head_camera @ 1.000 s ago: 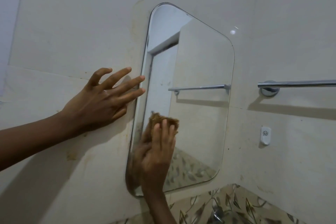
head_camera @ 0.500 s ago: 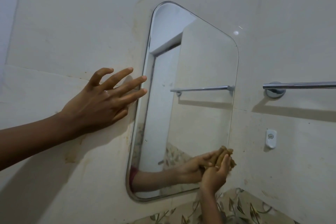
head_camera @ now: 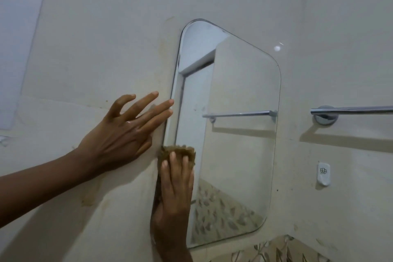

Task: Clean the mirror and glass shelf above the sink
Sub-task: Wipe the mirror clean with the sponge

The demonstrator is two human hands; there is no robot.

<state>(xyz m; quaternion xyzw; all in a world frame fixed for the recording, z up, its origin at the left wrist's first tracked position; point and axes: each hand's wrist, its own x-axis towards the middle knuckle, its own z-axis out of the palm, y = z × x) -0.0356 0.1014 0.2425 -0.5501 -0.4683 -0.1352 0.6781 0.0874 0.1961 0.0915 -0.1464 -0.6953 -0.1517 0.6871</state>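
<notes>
1. Right hand (head_camera: pixel 174 193) has swept the sponge (head_camera: pixel 177 152) from the mirror's (head_camera: pixel 240 134) lower right corner to its left edge.
2. Flat fingers (head_camera: pixel 176 168) press it to the glass; thumb hidden, perhaps pinching.
3. Left hand (head_camera: pixel 125 132), splayed and empty, braces on the wall (head_camera: pixel 95 49) for balance.

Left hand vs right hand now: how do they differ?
Left hand rests bare on the wall, fingers spread; right hand presses a sponge to the mirror, fingers together. Left hand points right, right hand points up. Both are by the mirror's left edge, fingers extended.
</notes>
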